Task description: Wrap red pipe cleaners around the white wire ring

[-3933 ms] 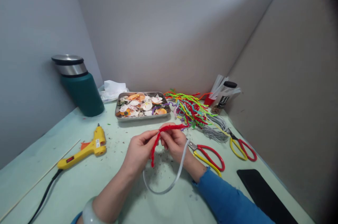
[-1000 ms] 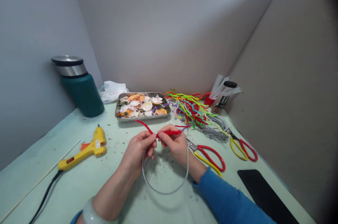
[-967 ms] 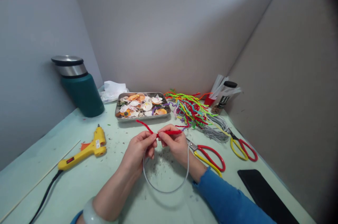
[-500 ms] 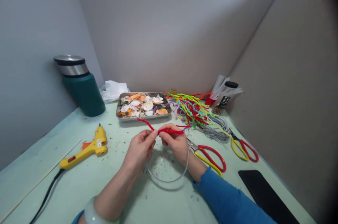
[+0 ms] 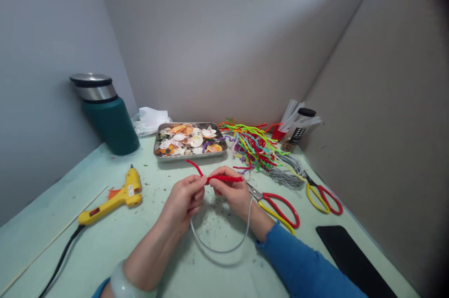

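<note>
Between both hands, above the middle of the table, is a red pipe cleaner (image 5: 226, 178). My left hand (image 5: 185, 197) pinches it between thumb and forefinger, and one loose end sticks up past the fingertips. My right hand (image 5: 229, 190) is closed on it just to the right, where the red part looks thicker and folded or wrapped. A grey-white wire loop (image 5: 224, 252) hangs below, running from one hand to the other; its upper part is hidden by the fingers. Red-and-yellow scissors (image 5: 280, 209) lie beside my right wrist.
Behind the hands stands a metal tray (image 5: 189, 158) of shells. A pile of coloured pipe cleaners (image 5: 256, 146) and a grey wire coil (image 5: 289, 176) lie to its right. Leftward are a yellow glue gun (image 5: 115, 200) and a green bottle (image 5: 114, 125). More scissors (image 5: 324, 197) lie far right.
The pipe cleaner's free end has shifted slightly right and shortened above my left fingers. Both hands stay close together, with the left fingers a little more curled.
</note>
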A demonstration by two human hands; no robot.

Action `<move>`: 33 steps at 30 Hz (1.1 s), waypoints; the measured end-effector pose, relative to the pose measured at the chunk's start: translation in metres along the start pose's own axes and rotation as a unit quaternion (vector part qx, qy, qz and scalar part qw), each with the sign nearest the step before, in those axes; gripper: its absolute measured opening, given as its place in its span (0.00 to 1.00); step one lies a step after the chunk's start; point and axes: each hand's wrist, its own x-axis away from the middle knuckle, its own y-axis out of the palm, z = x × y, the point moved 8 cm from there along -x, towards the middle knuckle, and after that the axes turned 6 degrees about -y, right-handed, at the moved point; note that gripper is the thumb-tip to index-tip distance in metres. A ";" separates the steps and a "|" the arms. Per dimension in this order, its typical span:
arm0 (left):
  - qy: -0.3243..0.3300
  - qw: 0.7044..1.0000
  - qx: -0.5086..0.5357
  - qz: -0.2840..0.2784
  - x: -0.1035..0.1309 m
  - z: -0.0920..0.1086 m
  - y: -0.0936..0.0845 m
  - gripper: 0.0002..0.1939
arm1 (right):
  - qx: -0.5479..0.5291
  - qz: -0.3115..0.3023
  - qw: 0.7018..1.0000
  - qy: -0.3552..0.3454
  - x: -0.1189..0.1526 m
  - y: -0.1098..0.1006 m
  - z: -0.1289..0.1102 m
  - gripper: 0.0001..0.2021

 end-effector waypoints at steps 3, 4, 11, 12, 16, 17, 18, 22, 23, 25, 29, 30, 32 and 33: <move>-0.014 1.000 0.016 -0.014 -0.001 -0.002 0.000 0.15 | 0.006 -0.011 1.000 0.006 0.001 0.001 -0.003 0.06; -0.015 1.000 0.018 -0.017 -0.001 -0.001 0.000 0.15 | 0.011 -0.015 1.000 0.009 0.002 0.001 -0.004 0.06; -0.002 1.000 -0.001 0.000 0.003 0.001 0.001 0.15 | 0.012 -0.044 0.999 -0.010 0.004 0.004 -0.009 0.12; 0.003 1.000 -0.010 0.007 0.003 0.001 0.001 0.15 | 0.017 -0.046 0.999 -0.015 0.004 0.004 -0.009 0.12; 0.022 0.998 -0.030 0.041 0.004 0.004 0.000 0.16 | 0.052 -0.042 0.997 -0.036 0.002 0.002 -0.007 0.07; 0.026 0.998 -0.031 0.049 0.004 0.005 0.000 0.16 | 0.058 -0.036 0.997 -0.041 0.001 0.001 -0.006 0.06; 0.030 0.997 -0.032 0.057 0.003 0.005 -0.001 0.15 | 0.058 -0.028 0.997 -0.041 0.000 0.001 -0.005 0.06; 0.053 0.993 -0.055 0.089 0.002 0.009 -0.005 0.14 | 0.041 -0.002 0.999 -0.012 -0.003 -0.002 0.004 0.07; 0.054 0.993 -0.061 0.088 0.002 0.009 -0.005 0.14 | 0.041 -0.002 0.999 -0.011 -0.003 -0.003 0.005 0.08; 0.042 0.994 -0.065 0.075 0.001 0.008 -0.005 0.16 | 0.049 -0.010 0.998 -0.029 -0.002 -0.002 0.001 0.10; 0.014 0.996 -0.070 0.062 0.002 0.004 -0.003 0.17 | 0.090 -0.069 0.990 -0.087 0.002 0.004 -0.011 0.13; 0.009 0.995 -0.074 0.062 0.003 0.003 -0.003 0.17 | 0.107 -0.082 0.986 -0.100 0.003 0.005 -0.014 0.13; 0.004 0.995 -0.077 0.064 0.003 0.002 -0.002 0.16 | 0.140 -0.090 0.978 -0.125 0.003 0.006 -0.018 0.12; 0.006 0.995 -0.075 0.065 0.003 0.002 -0.001 0.15 | 0.153 -0.087 0.975 -0.135 0.003 0.006 -0.019 0.11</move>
